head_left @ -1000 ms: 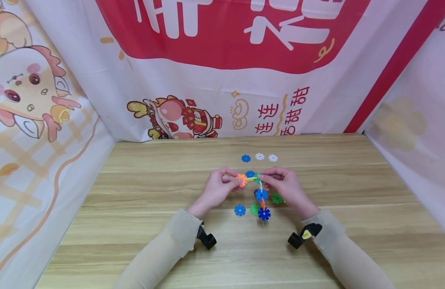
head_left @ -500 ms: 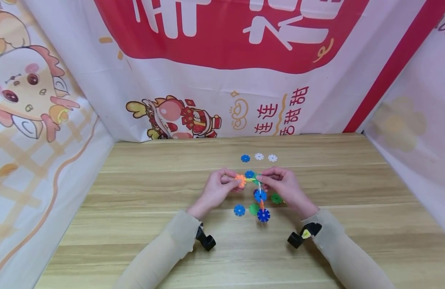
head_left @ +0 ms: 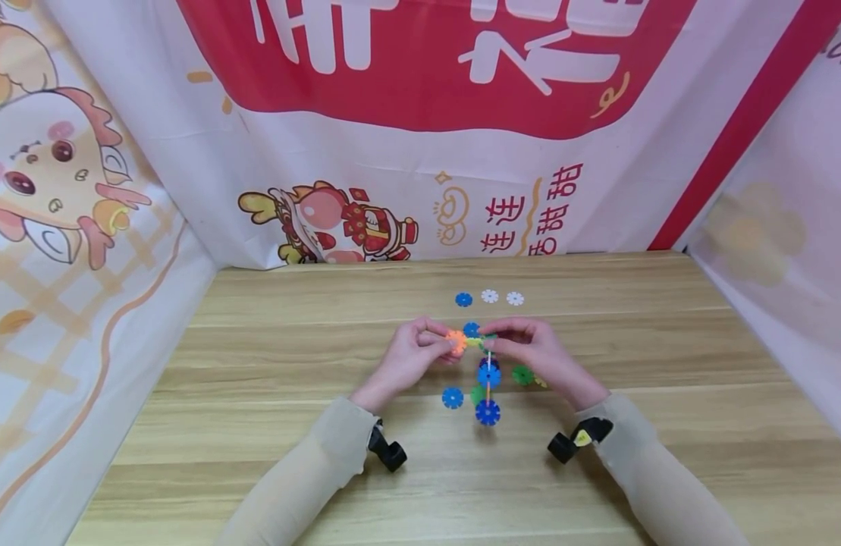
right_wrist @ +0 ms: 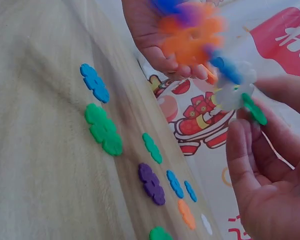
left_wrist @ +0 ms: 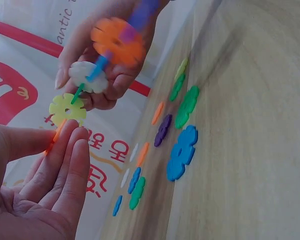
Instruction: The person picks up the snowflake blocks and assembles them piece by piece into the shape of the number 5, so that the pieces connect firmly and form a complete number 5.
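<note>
A chain of notched plastic snowflake discs is held between both hands above the table. My left hand (head_left: 415,353) pinches the orange disc (head_left: 456,342) at one end between thumb and fingers. A yellow disc (left_wrist: 66,108) is slotted into it. Beyond that, my right hand (head_left: 535,347) pinches a green disc (right_wrist: 254,109), seen edge-on in the right wrist view. From there a white disc (left_wrist: 82,74), a blue disc (head_left: 489,376), a second orange disc (left_wrist: 111,31) and a dark blue disc (head_left: 488,413) run on toward the person. The free end is blurred in both wrist views.
Loose discs lie flat on the wooden table (head_left: 290,455): blue (head_left: 452,397), green (head_left: 522,374), purple (right_wrist: 151,184) and several others under and around the chain. Two white discs (head_left: 489,296) and a blue one (head_left: 464,299) lie farther back. Printed cloth (head_left: 420,189) hangs behind.
The chain's free end has swung slightly left and toward the person, its discs now nearly in line. My right fingers have shifted and turned at the green disc. The left hand has barely moved.
</note>
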Action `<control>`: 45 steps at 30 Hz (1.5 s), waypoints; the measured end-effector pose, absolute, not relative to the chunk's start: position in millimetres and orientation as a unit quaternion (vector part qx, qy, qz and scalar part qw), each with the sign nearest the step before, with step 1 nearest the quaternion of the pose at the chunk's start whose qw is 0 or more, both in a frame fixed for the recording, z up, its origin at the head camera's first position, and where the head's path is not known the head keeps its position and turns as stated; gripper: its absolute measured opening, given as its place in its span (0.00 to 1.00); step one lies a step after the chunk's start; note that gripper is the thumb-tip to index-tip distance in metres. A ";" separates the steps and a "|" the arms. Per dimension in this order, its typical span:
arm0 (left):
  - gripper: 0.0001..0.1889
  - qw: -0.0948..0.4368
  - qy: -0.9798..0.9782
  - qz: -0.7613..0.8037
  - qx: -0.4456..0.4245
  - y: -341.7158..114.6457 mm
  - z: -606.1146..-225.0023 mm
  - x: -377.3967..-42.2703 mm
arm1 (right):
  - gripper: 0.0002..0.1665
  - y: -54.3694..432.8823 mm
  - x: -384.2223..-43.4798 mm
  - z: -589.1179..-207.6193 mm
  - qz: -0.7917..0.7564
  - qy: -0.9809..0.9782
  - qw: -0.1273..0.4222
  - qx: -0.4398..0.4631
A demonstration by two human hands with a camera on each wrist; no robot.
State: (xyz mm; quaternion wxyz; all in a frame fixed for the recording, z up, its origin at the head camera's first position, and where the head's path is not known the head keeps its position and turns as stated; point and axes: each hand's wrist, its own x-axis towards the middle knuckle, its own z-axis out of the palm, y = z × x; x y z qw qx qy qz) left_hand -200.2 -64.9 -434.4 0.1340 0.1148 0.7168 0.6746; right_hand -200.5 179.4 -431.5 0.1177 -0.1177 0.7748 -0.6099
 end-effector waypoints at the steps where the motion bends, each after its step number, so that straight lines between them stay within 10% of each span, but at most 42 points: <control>1: 0.10 0.136 0.717 0.673 0.118 -64.8 -433.6 -199.8 | 0.23 179.5 -200.6 -431.3 -0.604 0.779 0.120 -0.118; 45: 0.11 0.178 0.691 0.689 0.123 -66.9 -426.5 -198.0 | 0.10 178.4 -199.8 -443.7 -0.582 0.791 0.036 -0.188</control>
